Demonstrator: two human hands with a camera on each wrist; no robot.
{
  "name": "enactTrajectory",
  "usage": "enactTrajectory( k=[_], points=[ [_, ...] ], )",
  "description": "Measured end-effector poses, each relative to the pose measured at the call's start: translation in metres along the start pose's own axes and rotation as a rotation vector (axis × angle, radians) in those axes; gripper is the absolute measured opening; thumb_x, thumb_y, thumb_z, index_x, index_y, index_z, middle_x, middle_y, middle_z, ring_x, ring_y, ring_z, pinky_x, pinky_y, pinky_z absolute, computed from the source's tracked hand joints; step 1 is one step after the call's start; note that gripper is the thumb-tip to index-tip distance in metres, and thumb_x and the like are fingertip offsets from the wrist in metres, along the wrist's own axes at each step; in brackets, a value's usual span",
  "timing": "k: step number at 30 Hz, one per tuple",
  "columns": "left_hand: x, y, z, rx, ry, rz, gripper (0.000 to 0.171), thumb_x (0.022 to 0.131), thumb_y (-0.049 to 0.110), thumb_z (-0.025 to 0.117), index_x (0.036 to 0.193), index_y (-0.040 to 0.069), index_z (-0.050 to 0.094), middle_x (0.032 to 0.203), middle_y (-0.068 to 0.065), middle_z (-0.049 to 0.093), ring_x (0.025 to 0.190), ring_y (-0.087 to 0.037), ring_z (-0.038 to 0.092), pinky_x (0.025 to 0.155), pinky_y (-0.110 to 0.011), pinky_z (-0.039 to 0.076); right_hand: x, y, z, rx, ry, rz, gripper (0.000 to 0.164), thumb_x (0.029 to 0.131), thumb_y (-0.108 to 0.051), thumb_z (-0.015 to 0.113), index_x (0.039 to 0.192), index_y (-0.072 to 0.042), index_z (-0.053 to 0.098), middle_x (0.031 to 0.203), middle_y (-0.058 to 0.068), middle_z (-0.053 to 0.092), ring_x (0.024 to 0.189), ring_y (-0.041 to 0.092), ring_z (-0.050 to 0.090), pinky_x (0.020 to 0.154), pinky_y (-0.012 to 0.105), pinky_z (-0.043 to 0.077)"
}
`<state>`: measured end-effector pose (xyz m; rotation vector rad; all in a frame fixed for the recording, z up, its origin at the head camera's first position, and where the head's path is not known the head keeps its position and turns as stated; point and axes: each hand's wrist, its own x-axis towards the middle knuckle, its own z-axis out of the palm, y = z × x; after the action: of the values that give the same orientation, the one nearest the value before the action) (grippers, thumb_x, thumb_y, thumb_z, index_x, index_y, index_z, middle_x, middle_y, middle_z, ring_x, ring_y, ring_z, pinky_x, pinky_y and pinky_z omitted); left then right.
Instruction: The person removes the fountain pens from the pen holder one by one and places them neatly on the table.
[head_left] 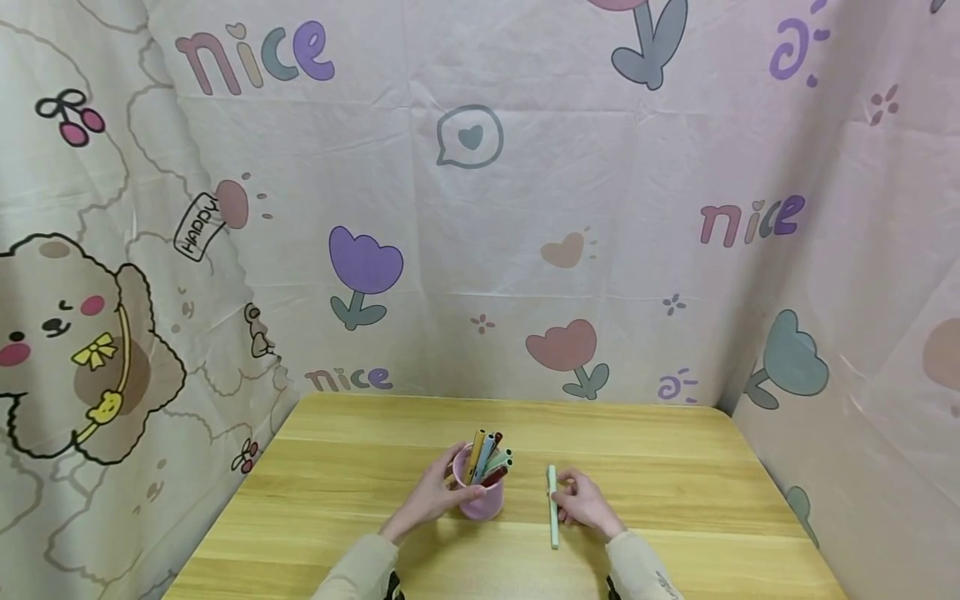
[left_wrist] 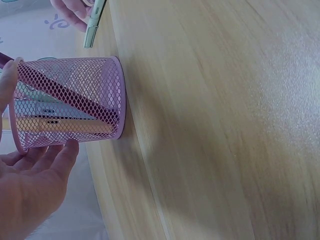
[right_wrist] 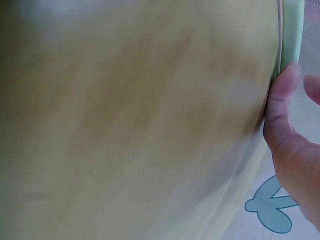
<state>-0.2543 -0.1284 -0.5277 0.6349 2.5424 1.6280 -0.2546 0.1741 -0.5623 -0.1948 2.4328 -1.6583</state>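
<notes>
A pink mesh pen holder (head_left: 483, 505) stands on the table, and my left hand (head_left: 432, 493) grips it around the side near its rim. Inside are several markers, among them a yellow-orange one (head_left: 476, 454), a blue one (head_left: 486, 456) and a dark red one (left_wrist: 65, 92) that leans across the mesh. To the right of the holder, my right hand (head_left: 587, 503) pinches a light green marker (head_left: 554, 521) along its side. The right wrist view shows the thumb (right_wrist: 285, 92) against this marker (right_wrist: 292, 35), with most of the other fingers out of frame.
The wood-grain table (head_left: 360, 467) reaches back to a printed cloth (head_left: 465, 250) hung behind it. More printed cloth (head_left: 82, 333) hangs along the left side, and the right side is likewise draped.
</notes>
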Motion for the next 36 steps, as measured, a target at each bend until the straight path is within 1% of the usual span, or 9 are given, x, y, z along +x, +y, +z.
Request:
enactTrajectory(
  k=[6, 10, 14, 16, 20, 24, 28, 32, 36],
  points=[
    [0.0, 0.0, 0.0, 0.025, -0.002, 0.0, 0.094, 0.086, 0.027, 0.08, 0.153, -0.011, 0.026, 0.154, -0.037, 0.035, 0.138, -0.055, 0.042, 0.111, -0.062, 0.045, -0.002, -0.001, -0.003, 0.041, -0.039, -0.011, 0.049, 0.093, -0.002, 0.061, 0.131, 0.02, 0.04, 0.086, 0.015, 0.063, 0.063, 0.014, 0.06, 0.052, 0.022, 0.057],
    [-0.001, 0.001, 0.0, 0.012, -0.003, -0.007, 0.094, 0.086, 0.027, 0.08, 0.153, -0.011, 0.025, 0.154, -0.037, 0.034, 0.138, -0.056, 0.042, 0.111, -0.061, 0.046, -0.006, -0.004, -0.005, 0.066, -0.067, -0.005, 0.054, 0.094, -0.003, 0.06, 0.136, 0.021, 0.035, 0.091, 0.016, 0.061, 0.067, 0.015, 0.061, 0.055, 0.023, 0.059],
    [-0.001, 0.002, 0.0, 0.001, -0.003, -0.007, 0.095, 0.087, 0.026, 0.08, 0.153, -0.013, 0.024, 0.154, -0.038, 0.034, 0.137, -0.056, 0.042, 0.111, -0.062, 0.046, -0.007, -0.007, -0.007, 0.057, -0.07, -0.012, 0.057, 0.095, -0.005, 0.06, 0.138, 0.021, 0.033, 0.092, 0.013, 0.059, 0.068, 0.016, 0.061, 0.057, 0.025, 0.06],
    [-0.001, 0.002, 0.0, 0.0, -0.001, -0.006, 0.095, 0.087, 0.026, 0.08, 0.153, -0.013, 0.024, 0.154, -0.038, 0.034, 0.137, -0.056, 0.042, 0.111, -0.062, 0.045, -0.007, -0.01, -0.006, 0.044, -0.057, -0.03, 0.056, 0.095, -0.004, 0.061, 0.138, 0.02, 0.035, 0.09, 0.011, 0.058, 0.068, 0.017, 0.061, 0.057, 0.025, 0.059],
    [-0.001, 0.001, 0.0, 0.0, 0.0, -0.01, 0.094, 0.087, 0.025, 0.08, 0.153, -0.012, 0.024, 0.155, -0.037, 0.034, 0.138, -0.056, 0.041, 0.112, -0.062, 0.044, -0.008, -0.018, -0.003, 0.025, -0.023, -0.108, 0.046, 0.094, -0.005, 0.063, 0.131, 0.016, 0.047, 0.087, 0.01, 0.059, 0.066, 0.012, 0.058, 0.053, 0.021, 0.055],
    [-0.001, 0.0, 0.0, 0.005, -0.002, -0.01, 0.094, 0.087, 0.026, 0.08, 0.154, -0.01, 0.025, 0.155, -0.036, 0.034, 0.139, -0.056, 0.04, 0.112, -0.063, 0.044, -0.008, -0.028, 0.003, 0.007, -0.006, -0.245, 0.035, 0.094, -0.007, 0.066, 0.121, 0.012, 0.057, 0.087, 0.013, 0.063, 0.064, 0.002, 0.055, 0.051, 0.015, 0.05],
    [-0.001, 0.0, 0.0, 0.019, 0.0, -0.009, 0.093, 0.087, 0.027, 0.08, 0.154, -0.009, 0.026, 0.155, -0.035, 0.036, 0.139, -0.056, 0.04, 0.112, -0.063, 0.044, -0.009, -0.037, 0.011, -0.012, -0.007, -0.378, 0.028, 0.094, -0.008, 0.068, 0.117, 0.007, 0.062, 0.087, 0.016, 0.066, 0.067, -0.001, 0.056, 0.057, 0.016, 0.053],
    [-0.001, 0.0, 0.0, 0.013, 0.0, -0.011, 0.093, 0.087, 0.026, 0.08, 0.154, -0.009, 0.025, 0.155, -0.034, 0.036, 0.139, -0.056, 0.041, 0.112, -0.062, 0.044, -0.011, -0.048, 0.019, -0.016, -0.022, -0.432, 0.027, 0.094, -0.01, 0.068, 0.117, 0.004, 0.064, 0.089, 0.017, 0.066, 0.075, -0.002, 0.058, 0.065, 0.016, 0.056],
    [0.0, 0.001, 0.0, -0.015, -0.006, -0.012, 0.094, 0.087, 0.024, 0.08, 0.154, -0.01, 0.024, 0.156, -0.034, 0.035, 0.138, -0.056, 0.041, 0.112, -0.061, 0.045, -0.011, -0.056, 0.025, -0.023, -0.033, -0.45, 0.03, 0.095, -0.011, 0.068, 0.121, 0.003, 0.064, 0.089, 0.016, 0.067, 0.076, -0.002, 0.057, 0.066, 0.014, 0.055]
  ],
)
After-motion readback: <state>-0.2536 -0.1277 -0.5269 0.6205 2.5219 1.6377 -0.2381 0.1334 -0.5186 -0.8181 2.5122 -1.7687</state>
